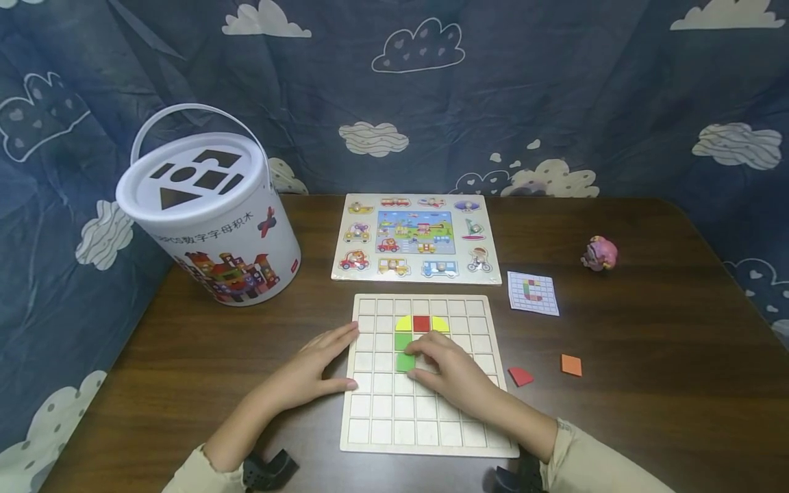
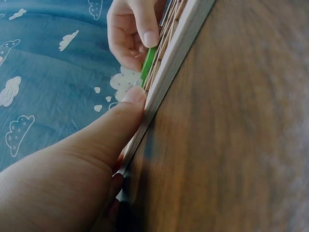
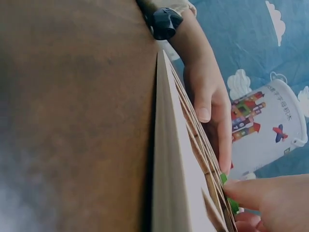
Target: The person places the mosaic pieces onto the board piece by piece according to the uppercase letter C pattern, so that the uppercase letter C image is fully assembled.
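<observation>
A wooden grid board (image 1: 382, 433) lies flat in front of me. My right hand (image 1: 455, 371) is over its middle, thumb and forefinger pinching a green square tile (image 1: 404, 363). The left wrist view shows this green tile edge-on, right at the board's surface. Just above it sits another green square tile (image 1: 403, 341). Along the upper rows, a red square tile (image 1: 421, 324) stands between two yellow rounded tiles, the left one (image 1: 403, 324) and the right one (image 1: 440, 324). My left hand (image 1: 311, 366) rests at the board's left edge, fingers extended and thumb touching the rim.
Right of the board lie a red rounded tile (image 1: 520, 376), an orange square tile (image 1: 571, 365) and a pattern card (image 1: 548, 306). Behind it is a vehicle puzzle (image 1: 368, 274). A white lidded bucket (image 1: 271, 239) stands back left, a pink figurine (image 1: 600, 254) back right.
</observation>
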{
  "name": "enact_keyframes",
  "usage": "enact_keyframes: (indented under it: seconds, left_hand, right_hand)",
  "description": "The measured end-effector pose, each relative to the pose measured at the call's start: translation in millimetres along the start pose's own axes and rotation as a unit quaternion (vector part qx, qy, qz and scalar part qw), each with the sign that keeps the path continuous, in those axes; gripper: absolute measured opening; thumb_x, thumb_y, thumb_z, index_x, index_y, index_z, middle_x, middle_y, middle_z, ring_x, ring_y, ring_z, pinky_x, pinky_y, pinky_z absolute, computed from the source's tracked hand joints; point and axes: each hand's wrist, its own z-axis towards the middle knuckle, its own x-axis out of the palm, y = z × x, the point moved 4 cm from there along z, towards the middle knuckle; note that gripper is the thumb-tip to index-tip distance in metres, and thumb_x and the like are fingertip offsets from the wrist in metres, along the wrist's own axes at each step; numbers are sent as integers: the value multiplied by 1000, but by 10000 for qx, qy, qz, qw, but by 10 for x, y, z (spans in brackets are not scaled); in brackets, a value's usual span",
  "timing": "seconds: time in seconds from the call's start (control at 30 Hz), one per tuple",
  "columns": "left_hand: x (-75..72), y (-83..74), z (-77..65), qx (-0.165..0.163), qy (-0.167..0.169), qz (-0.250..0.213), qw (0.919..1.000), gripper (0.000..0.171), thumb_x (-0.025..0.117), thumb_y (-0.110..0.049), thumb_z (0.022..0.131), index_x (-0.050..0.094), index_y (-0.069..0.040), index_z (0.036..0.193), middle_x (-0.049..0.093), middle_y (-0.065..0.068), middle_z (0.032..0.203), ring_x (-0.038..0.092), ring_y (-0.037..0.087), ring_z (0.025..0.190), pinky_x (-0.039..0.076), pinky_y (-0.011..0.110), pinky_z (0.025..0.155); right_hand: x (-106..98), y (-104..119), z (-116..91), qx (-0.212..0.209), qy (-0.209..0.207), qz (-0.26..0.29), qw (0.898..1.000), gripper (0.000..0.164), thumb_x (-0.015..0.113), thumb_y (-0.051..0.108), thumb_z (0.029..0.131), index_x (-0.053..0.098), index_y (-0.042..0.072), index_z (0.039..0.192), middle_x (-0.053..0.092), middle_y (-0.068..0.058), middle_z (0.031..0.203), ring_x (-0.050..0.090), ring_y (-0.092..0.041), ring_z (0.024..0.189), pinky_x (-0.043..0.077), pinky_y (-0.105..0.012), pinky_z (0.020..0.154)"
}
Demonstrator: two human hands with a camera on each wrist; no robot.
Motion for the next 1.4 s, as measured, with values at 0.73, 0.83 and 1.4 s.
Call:
enact_keyframes:
  seconds: [0.73,0.83,1.4]
  left_hand:
    - [10,15,2,-54,78,16,10000,80,59,-53,79,27,-16,143,21,-4,147,20,20,132,19,48,103]
    - [8,15,2,-51,74,4,10000,80,60,-52,79,28,-15,142,21,-4,147,20,20,132,19,47,103]
    - [-1,0,-4,7,15,-31,10000,80,61,-51,78,28,-15,142,22,-2,147,21,21,131,20,48,102]
  right_hand:
    - [-205,44,-18,131,558,225,9981,35,67,22,82,58,14,114,54,6,107,50,-10,89,43,-28,77]
    - [-357,47,-73,53,325,335,9989,36,68,20,81,58,11,114,56,2,109,53,-14,92,46,-32,78]
    - [-889,-403,-716,249,-684,-771,9944,44,77,16,71,59,10,111,57,4,106,56,-13,93,42,-16,81]
